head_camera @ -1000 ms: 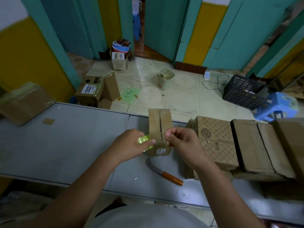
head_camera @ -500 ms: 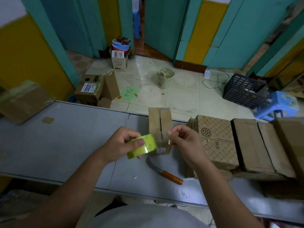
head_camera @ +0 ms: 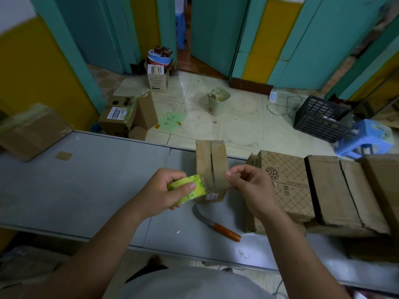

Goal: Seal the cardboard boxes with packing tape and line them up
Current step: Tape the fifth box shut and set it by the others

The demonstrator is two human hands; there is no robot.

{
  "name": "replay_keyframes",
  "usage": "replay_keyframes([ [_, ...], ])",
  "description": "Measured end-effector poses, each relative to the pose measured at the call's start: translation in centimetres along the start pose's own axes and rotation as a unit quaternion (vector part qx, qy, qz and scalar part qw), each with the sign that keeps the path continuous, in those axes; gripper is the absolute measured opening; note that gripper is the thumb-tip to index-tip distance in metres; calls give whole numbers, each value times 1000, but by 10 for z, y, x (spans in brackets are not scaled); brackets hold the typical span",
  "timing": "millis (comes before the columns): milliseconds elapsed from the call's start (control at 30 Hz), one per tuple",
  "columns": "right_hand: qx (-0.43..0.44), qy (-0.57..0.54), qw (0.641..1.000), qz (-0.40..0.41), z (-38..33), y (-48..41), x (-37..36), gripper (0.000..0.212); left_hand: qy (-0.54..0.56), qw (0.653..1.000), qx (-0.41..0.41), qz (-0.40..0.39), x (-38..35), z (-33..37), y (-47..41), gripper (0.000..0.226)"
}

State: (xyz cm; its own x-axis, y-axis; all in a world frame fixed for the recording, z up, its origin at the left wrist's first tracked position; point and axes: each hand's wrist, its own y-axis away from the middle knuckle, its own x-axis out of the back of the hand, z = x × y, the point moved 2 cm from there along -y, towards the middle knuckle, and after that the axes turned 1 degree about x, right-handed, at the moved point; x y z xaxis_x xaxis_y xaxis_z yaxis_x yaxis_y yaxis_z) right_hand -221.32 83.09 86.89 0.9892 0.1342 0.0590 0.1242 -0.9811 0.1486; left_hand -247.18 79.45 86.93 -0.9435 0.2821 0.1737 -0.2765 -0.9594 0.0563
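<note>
Gripping the tape roll (head_camera: pixel 187 188), the left hand (head_camera: pixel 160 192) has its fingers curled round the yellow-green ring, thumb laid across the outer face, above the middle of the tabletop (head_camera: pixel 86 182). The right hand (head_camera: pixel 251 187) is closed to a pinch: thumb and forefinger tips meet just at the right edge of the small box (head_camera: pixel 203 160), with the other fingers curled in behind. I read a faint sheen running from the roll across the box's near face as the tape strip (head_camera: pixel 205 184), whose free end the pinch appears to hold. The strip is clear, and I cannot trace it the whole way.

The small box stands upright at the far edge of the tabletop, between the two hands, its two top flaps folded down with a dark seam open between them. A knife (head_camera: pixel 216 223) with an orange handle lies flat on the tabletop on my side of that box, blade toward the left hand.

To the right, a row of cardboard boxes (head_camera: pixel 332 190) sits side by side toward the right end; the patterned box (head_camera: pixel 287 186) in it is just beside the right hand. A film-wrapped box (head_camera: pixel 32 130) rests at the far left corner. Beyond the far edge, on the tiled floor, are a bucket (head_camera: pixel 218 100), a black crate (head_camera: pixel 321 117) and a blue stool (head_camera: pixel 364 139).
</note>
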Motion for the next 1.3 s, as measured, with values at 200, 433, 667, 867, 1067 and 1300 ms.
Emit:
replay_keyframes([
  [200,11,-7,999,38,-17,7,20,12,-150,985,89,-4,12,-29,-9,46],
  [433,-50,34,996,68,15,6,13,11,-351,928,122,25,25,-57,-24,73],
  [667,-67,129,984,107,44,-14,2,14,-378,909,173,-26,29,-68,-50,43],
  [867,-95,175,970,137,64,-23,4,13,-266,939,167,-140,19,-67,-74,9],
  [1067,-120,175,967,137,73,-27,9,16,-255,933,188,-173,14,-71,-88,10],
  [1300,-142,176,965,132,85,-31,7,15,-265,918,197,-219,14,-76,-97,9],
])
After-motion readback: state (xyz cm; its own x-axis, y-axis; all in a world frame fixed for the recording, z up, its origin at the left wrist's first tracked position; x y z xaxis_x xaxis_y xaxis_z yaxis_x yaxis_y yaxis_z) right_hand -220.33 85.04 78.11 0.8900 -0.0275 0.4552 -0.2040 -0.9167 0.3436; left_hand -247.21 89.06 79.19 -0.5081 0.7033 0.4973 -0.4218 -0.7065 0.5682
